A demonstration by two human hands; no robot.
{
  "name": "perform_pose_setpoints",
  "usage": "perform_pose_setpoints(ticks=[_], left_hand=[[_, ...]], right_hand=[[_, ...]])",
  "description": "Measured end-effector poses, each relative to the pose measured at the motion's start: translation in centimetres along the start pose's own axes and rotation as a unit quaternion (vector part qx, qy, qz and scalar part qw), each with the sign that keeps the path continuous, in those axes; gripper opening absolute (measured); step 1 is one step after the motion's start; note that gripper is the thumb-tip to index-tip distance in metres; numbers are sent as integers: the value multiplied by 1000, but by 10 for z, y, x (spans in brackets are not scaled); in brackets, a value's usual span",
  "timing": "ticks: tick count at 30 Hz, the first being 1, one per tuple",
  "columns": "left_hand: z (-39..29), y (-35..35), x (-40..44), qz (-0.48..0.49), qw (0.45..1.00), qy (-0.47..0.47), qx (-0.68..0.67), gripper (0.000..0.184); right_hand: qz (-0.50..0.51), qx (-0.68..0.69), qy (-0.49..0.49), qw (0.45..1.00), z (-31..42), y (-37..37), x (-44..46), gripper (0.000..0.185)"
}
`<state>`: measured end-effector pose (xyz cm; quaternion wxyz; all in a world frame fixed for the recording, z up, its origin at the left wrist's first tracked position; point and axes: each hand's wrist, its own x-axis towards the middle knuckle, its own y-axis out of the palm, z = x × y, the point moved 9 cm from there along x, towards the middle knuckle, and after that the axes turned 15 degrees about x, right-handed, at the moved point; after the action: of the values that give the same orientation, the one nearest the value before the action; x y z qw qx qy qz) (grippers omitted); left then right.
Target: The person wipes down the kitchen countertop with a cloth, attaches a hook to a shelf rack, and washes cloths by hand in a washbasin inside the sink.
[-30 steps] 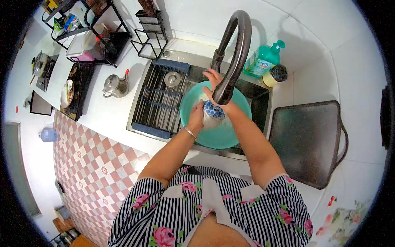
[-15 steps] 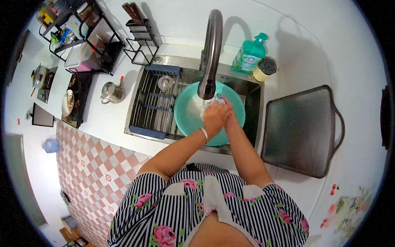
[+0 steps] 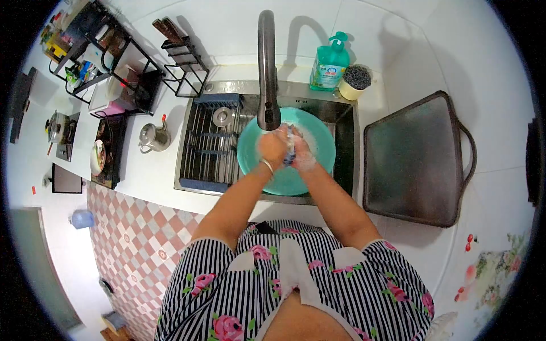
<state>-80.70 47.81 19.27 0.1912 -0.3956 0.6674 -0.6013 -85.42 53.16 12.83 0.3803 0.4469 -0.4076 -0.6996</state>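
Observation:
Both hands are inside a turquoise basin (image 3: 250, 165) in the sink, under the dark tap (image 3: 266, 74). My right hand (image 3: 302, 154), with suds on it, is closed around a small, wet blue-and-white cloth (image 3: 290, 146). Against the same cloth, from the other side, presses my left hand (image 3: 273, 146), closed and blurred by motion; a bracelet (image 3: 266, 165) circles that wrist. White foam lies in the basin around the fingers. The hands and suds partly hide the cloth.
A metal rack (image 3: 207, 148) spans the sink's left part. Behind the sink stand a green pump bottle (image 3: 330, 65) and a scrubber in a yellow holder (image 3: 355, 82). A dark tray (image 3: 415, 162) lies on the right; a kettle (image 3: 153, 136) and knife stand (image 3: 185, 59) are left.
My hands have moved apart slightly, from clasped together to either side of the cloth, showing more of it. The view has shifted a little.

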Motion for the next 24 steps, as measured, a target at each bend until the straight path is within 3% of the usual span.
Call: perform_pose_setpoints(ticks=[1,2,4,5,6,8,9,11,13,14,15,16,17,18,20,22,24], left_hand=[[51,51,-6,130,966,-192,-118,34],[59,47,-7,101,956,-203,-188,35],[72,35,-11,44,921,-216,-320,37],[73,38,-17,78,896,-229,-372,36],[72,52,-31,141,816,-307,-469,36],[32,24,-57,254,593,-438,-625,38],[26,31,-53,264,573,-398,-666,37],[22,55,-45,279,528,-312,-739,36],[46,55,-34,163,755,-233,-591,36],[45,23,-27,101,843,-185,-495,37],[38,6,-29,136,894,-154,-399,41],[27,-27,-25,69,939,-75,-328,42],[12,-52,-27,3,968,6,-251,44],[-6,-71,-33,-64,980,87,-170,46],[-17,-73,-41,-60,982,52,-173,48],[-18,-79,-36,-55,986,20,-154,48],[-3,-50,-29,-58,987,-32,-148,40]], right_hand=[[-51,11,32,998,-9,-7,7,36],[-101,21,64,993,-18,-7,7,35],[-83,43,56,994,-18,3,5,37],[-80,49,59,994,-17,4,6,37],[-77,54,62,994,-14,6,7,37],[-59,64,56,995,-11,-3,13,40],[-50,67,55,995,-11,-6,15,41],[-124,-108,47,985,-11,-16,5,40],[-137,-250,60,957,-11,-19,-5,40],[-132,-207,136,960,-17,-11,-13,41],[-127,-161,211,956,-19,-2,-24,42],[-120,-115,285,944,-24,12,-36,42],[-67,-13,283,957,-28,32,-38,45],[49,71,316,945,-38,39,-28,45],[274,234,357,862,-43,35,-10,45],[131,160,246,947,-45,16,8,44],[-20,80,123,989,-42,3,6,45]])
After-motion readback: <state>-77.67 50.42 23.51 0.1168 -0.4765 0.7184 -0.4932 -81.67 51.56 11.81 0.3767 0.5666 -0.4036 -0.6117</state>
